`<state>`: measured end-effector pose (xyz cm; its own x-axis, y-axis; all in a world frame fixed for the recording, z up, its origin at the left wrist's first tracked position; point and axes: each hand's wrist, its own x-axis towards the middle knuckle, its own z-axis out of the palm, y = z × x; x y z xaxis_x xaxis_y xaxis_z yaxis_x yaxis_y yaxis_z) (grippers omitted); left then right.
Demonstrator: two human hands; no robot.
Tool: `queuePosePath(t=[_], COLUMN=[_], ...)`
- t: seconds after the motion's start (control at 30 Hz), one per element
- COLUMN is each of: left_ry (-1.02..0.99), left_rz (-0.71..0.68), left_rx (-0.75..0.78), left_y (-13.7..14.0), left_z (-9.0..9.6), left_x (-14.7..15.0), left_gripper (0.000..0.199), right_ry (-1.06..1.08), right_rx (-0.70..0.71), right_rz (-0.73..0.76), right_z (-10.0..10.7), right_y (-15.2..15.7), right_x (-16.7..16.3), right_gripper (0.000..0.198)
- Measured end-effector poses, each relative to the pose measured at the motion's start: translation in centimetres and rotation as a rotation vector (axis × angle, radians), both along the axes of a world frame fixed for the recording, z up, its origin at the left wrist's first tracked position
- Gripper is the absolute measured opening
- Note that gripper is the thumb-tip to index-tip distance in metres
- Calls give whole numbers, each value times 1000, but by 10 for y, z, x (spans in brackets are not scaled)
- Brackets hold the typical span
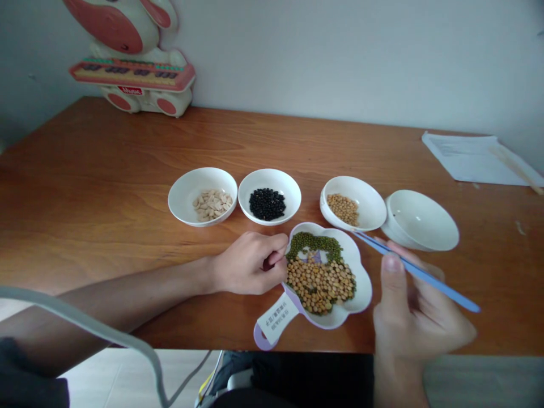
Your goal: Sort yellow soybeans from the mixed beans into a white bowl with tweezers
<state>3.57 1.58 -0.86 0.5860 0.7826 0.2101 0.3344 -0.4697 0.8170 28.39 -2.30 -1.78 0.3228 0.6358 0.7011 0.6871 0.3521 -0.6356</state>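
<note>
My left hand (255,265) is closed, its thumb and fingers pinching the rim of a white, flower-shaped dish (361,286) with a purple edge and handle. Inside the dish lie green mung beans (325,245) and yellow beans (314,280). A pair of blue chopsticks (433,279) is gripped in my right hand (419,309), right of the dish. Their tips point left, close to the front rim of a white bowl (370,205) of yellow beans (343,208). Whether the tips hold a bean is too small to tell.
Left of that bowl stand a bowl (181,195) of pale flat seeds and a bowl (293,195) of black beans. Another white bowl (429,224) sits tilted at right. Paper sheets (463,156) and a toy keyboard (131,76) are behind. A grey cable (97,324) crosses lower left.
</note>
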Motion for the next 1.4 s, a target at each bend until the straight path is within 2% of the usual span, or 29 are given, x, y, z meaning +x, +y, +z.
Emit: queuePosePath(t=[0.1,0.23,0.3,0.4,0.57,0.8,1.4], left_ry=[8,19,22,26,17,15,28], left_rz=[2,10,11,10,7,-3,8], left_rx=[3,-6,-13,-19,-10,11,-4], left_y=[0,-1,-1,-1,0,0,0], left_z=[0,0,1,1,1,0,1], left_x=[0,0,0,0,1,1,1], left_gripper=[24,24,24,24,24,24,25], right_ry=[-28,17,-1,-131,-356,-411,-388], right_rx=[3,-32,-72,-152,-132,-138,-176], right_rz=[-79,-49,20,199,329,369,362], right_z=[1,-7,-11,-11,-4,-3,-8], right_y=[17,15,5,-9,-11,-7,-8], right_x=[4,8,9,10,9,8,10], right_gripper=[25,25,24,22,24,27,26])
